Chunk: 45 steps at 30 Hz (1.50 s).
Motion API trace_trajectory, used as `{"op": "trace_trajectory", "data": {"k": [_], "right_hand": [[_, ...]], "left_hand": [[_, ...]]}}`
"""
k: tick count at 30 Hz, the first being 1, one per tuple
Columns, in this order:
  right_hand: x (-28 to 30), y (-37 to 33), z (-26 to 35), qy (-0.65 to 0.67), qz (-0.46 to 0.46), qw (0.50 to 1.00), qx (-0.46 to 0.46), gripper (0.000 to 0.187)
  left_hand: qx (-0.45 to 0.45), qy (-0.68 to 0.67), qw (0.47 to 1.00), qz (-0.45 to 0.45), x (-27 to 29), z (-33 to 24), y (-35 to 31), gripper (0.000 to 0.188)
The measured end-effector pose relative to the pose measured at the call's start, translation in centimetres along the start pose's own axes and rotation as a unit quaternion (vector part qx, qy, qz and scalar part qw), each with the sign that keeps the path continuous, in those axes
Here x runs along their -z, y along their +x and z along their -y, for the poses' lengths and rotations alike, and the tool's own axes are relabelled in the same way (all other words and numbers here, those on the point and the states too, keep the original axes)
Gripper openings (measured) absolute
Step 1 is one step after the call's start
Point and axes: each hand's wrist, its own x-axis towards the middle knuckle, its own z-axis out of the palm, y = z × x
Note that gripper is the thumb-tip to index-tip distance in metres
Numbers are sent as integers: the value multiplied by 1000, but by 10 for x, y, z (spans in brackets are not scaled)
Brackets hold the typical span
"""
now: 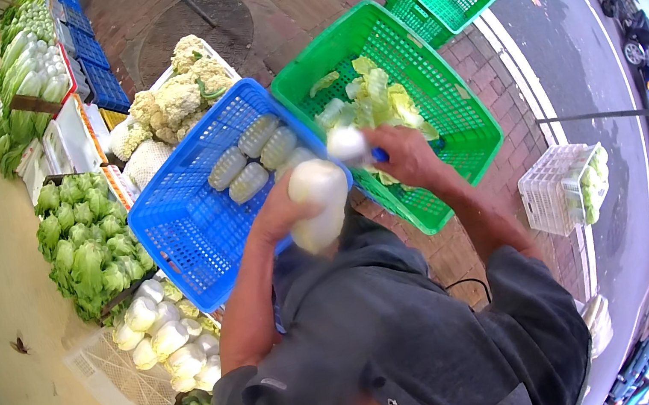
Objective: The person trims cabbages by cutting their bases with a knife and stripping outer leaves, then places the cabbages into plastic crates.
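My left hand (281,213) is closed round a pale napa cabbage (318,195), held in front of my chest at the near right corner of a blue crate (167,246). Inside that crate lie several trimmed cabbages (248,183). My right hand (407,155), its fingers curled, grips a blue-handled tool (348,145) over the near left side of a green crate (458,170). Its white end is blurred; it may be a knife blade. Loose cabbage leaves (380,97) lie in the green crate.
Cauliflowers (177,103) sit beyond the blue crate. Leafy lettuce (89,244) and white-stemmed greens (168,325) stand at left. A smaller green crate (441,0) is behind the big one. At right, a white crate (553,192) holds greens near the road.
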Motion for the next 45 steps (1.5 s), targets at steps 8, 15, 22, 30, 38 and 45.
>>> {"op": "trace_trajectory", "data": {"k": [8, 15, 22, 30, 38, 45], "right_hand": [[1, -22, 10, 14, -42, 981, -190, 35], [-12, -31, 39, 6, 37, 994, -100, 26], [-18, -36, 24, 26, 72, 995, -64, 17], [-24, -47, 10, 25, 50, 991, -121, 16], [-30, -56, 7, 41, 49, 987, -144, 18], [-38, -65, -14, 40, 47, 971, -230, 16]], "left_hand": [[10, 75, 997, -11, -24, -6, 8, 82], [24, 179, 983, -41, -29, 3, 12, 81], [44, 203, 978, -9, -30, 1, 14, 84], [55, 144, 987, 46, -36, 4, 23, 74], [71, 173, 982, 35, -42, 11, 27, 74], [55, 229, 972, -7, -50, 15, 37, 80]]}}
